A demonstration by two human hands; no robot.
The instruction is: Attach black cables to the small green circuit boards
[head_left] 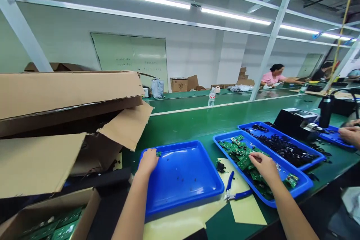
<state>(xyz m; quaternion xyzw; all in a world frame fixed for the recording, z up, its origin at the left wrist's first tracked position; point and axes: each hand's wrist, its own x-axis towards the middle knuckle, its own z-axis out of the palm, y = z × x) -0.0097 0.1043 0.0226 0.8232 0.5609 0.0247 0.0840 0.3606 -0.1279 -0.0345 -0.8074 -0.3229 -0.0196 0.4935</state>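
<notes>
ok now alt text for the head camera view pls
A right hand touches green circuit boards heaped in a blue tray on a green workbench, while the left hand rests on the rim of a second blue tray beside a small green board piece. Blue-handled side cutters lie on yellow paper.

Electronics factory floor: long green assembly line [197,105], blue trays [182,180] of circuit boards [244,162].

Green circuit boards [239,150] lie in a loose pile inside a blue tray [303,184] — the right hand [263,167] rests on top of them, its fingers touching one board. The left hand [147,161] is at the rim of a second blue tray [182,195], with only few black bits — a small board [159,153] sticks out from its fingers.
</notes>
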